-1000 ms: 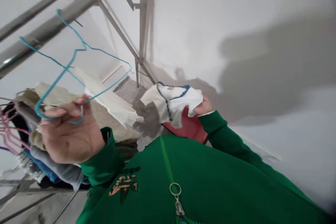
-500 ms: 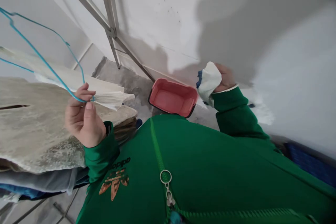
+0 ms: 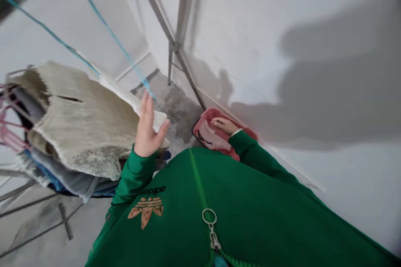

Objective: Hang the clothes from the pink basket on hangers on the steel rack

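- Left hand (image 3: 145, 131), raised with fingers straight and thumb spread, is released, its fingertips just beside the low end of a blue hanger (image 3: 126, 54); whether skin meets wire is impossible to tell.
- The hanger, blurred and seen nearly edge-on, runs its long axis from above and to the left of that hand down to the fingertips. Left is clearly the nearer hand; right is well apart from it.
- Right hand (image 3: 224, 126) reaches over a red basin (image 3: 216, 112), palm turned down, fingers extended toward the left hand's side. It appears released, with no cloth seen between the fingers.
- A pale cloth (image 3: 213, 137) with dark trim lies in the basin, below the right hand and a little toward the left one. Its folds hide any long axis; right is the nearer hand.
- The basin's own long axis slants from the left-hand side of the right hand to beneath the right sleeve (image 3: 246, 144).
- Beyond the left hand, on its outer side, hang a white cloth (image 3: 120, 94) and a tan garment (image 3: 90, 129), the white one's lower end passing just behind the fingers.
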`<state>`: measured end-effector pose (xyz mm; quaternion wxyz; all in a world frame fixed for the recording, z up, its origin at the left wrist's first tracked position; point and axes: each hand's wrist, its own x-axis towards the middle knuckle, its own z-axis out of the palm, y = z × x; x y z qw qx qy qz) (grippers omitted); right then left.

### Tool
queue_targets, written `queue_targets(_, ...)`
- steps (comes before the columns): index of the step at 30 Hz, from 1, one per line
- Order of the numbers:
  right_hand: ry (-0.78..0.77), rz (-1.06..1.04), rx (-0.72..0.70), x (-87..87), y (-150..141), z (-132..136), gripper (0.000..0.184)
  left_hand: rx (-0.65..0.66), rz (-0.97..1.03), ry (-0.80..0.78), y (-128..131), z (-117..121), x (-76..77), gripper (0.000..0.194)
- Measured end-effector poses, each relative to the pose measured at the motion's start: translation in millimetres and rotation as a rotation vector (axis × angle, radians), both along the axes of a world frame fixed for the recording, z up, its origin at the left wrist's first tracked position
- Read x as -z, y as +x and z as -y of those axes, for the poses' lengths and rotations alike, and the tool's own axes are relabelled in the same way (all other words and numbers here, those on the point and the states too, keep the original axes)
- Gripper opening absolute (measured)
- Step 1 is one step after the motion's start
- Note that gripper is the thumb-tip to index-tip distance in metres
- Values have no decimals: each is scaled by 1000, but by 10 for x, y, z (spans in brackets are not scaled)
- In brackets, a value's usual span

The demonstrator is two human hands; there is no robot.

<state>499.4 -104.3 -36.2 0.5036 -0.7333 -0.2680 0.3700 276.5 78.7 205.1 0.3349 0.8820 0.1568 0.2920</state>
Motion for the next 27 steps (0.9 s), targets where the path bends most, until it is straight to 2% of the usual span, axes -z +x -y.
queue_targets(2,30,-136,-167,-73,-97,-127,34,-46,11,136,-97,-21,-56,58)
queue_targets(4,32,-201,-295,-168,-154,-244,39,-242,98,265,-201,-95,-125,52)
queue_targets(6,34,-158,-388,-287,-194,-361,44,-451,182,332,-274,-245,-179,55)
queue_targets(8,73,-118,-470,-434,-238,-482,49,-535,223,287,-274,-457,-185,64)
queue_targets(10,154,-116,-546,-600,-296,-612,53,-507,240,178,-184,-675,-135,76)
queue_targets(12,261,-87,-600,-768,-369,-745,55,-456,233,67,-41,-831,-55,80)
queue_targets(14,360,-25,-624,-920,-452,-863,55,-465,161,-15,86,-875,13,63)
queue_targets(16,431,50,-605,-1045,-542,-947,53,-556,46,-9,136,-800,47,34)
queue_targets(17,461,84,-584,-1096,-588,-973,53,-620,-6,51,125,-727,55,24)
queue_targets(19,520,132,-540,-1184,-681,-996,54,-697,-78,257,50,-533,74,18)
queue_targets(21,582,175,-511,-1261,-769,-1002,60,-656,-123,499,-53,-313,134,18)
queue_targets(24,662,339,-468,-1364,-888,-1041,84,-438,-169,787,-151,-18,322,17)
queue_targets(26,709,483,-452,-1410,-956,-1099,90,-262,-163,876,-164,118,450,17)
queue_targets(27,735,528,-475,-1419,-988,-1132,84,-181,-161,883,-166,165,486,18)
